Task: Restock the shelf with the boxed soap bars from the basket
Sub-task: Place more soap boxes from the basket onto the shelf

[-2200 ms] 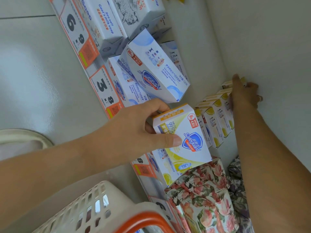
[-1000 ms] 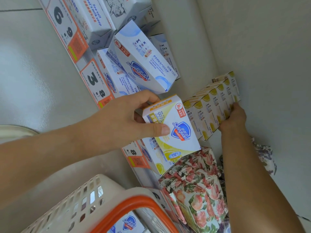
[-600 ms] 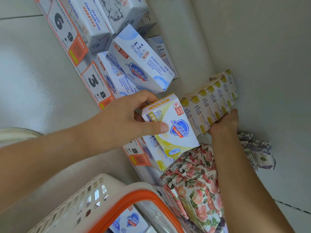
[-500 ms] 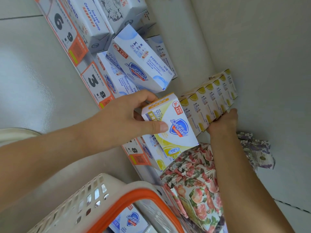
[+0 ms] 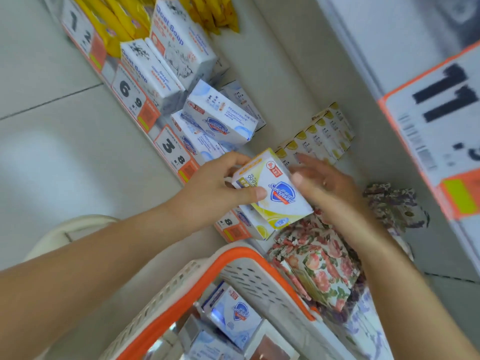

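Observation:
My left hand (image 5: pixel 215 188) grips a yellow-and-white Safeguard soap box (image 5: pixel 275 193) in front of the shelf (image 5: pixel 291 81), thumb on its front face. My right hand (image 5: pixel 324 183) is blurred, with fingers extended against the box's right side. Behind them a row of yellow lemon soap boxes (image 5: pixel 322 136) stands on the shelf. Another yellow box (image 5: pixel 257 224) sits below the held one at the shelf edge. The cream basket with an orange rim (image 5: pixel 220 266) is at the bottom, with blue-and-white soap boxes (image 5: pixel 233 313) inside.
Blue Safeguard boxes (image 5: pixel 220 118) and Goat Soap boxes (image 5: pixel 161 61) lie further along the shelf, with yellow packets (image 5: pixel 122 19) beyond. Price tags (image 5: pixel 171 149) line the shelf edge. Floral-wrapped packs (image 5: pixel 319 263) sit near the basket. A large price label (image 5: pixel 436 120) hangs at the right.
My right hand left the row of lemon boxes and came over to the box held in my left hand. The view shifted, showing more of the basket and upper shelf.

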